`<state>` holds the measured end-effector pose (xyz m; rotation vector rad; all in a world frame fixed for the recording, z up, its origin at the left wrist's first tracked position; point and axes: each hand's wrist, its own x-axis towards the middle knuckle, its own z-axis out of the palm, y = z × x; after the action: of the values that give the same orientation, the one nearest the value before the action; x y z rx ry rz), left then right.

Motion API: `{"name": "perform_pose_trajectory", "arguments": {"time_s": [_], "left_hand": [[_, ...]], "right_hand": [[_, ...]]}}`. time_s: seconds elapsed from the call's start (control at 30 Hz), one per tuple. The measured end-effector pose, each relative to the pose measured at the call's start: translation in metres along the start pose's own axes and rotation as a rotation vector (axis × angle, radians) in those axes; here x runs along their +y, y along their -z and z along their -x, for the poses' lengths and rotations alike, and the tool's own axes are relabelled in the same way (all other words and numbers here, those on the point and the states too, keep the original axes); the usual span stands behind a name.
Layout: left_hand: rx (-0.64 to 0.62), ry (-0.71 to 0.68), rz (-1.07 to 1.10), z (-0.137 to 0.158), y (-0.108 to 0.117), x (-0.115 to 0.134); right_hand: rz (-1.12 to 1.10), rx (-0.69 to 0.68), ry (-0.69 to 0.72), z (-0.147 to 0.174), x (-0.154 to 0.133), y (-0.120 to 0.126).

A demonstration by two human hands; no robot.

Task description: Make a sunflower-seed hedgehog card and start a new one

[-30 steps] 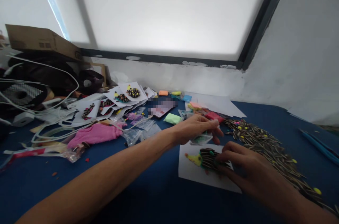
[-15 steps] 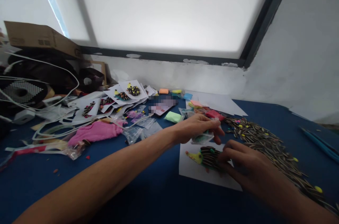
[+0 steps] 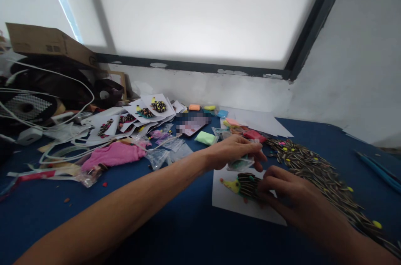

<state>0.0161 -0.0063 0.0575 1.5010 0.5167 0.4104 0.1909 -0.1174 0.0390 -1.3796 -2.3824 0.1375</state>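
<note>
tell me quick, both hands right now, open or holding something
Left hand: closed, holding a small clear bag.
Right hand: curled at the hedgehog figure; its grip cannot be told.

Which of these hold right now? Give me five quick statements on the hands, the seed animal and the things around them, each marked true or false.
1. The right hand is at the seed animal on the white sheet. True.
2. The animal's head is blue. False: the head is yellow.
3. The left hand has a small clear bag at its fingers. True.
4. The loose seeds are left of the white sheet. False: the loose seeds spread to its right.
5. The pink cloth lies left of the phone. True.
</note>
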Motion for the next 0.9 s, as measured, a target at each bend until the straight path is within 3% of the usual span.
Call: {"name": "perform_pose_trajectory", "arguments": {"time_s": [0.2,0.9], "left_hand": [[0.01,-0.006,-0.02,-0.001,0.0005,-0.0011],[-0.047,0.035,0.021,-0.0028,0.0035,-0.0059]], "right_hand": [[-0.009,-0.043,0.004,0.001,0.0012,-0.0008],[-0.004,0.002,-0.017,0.001,-0.0013,0.0018]]}}
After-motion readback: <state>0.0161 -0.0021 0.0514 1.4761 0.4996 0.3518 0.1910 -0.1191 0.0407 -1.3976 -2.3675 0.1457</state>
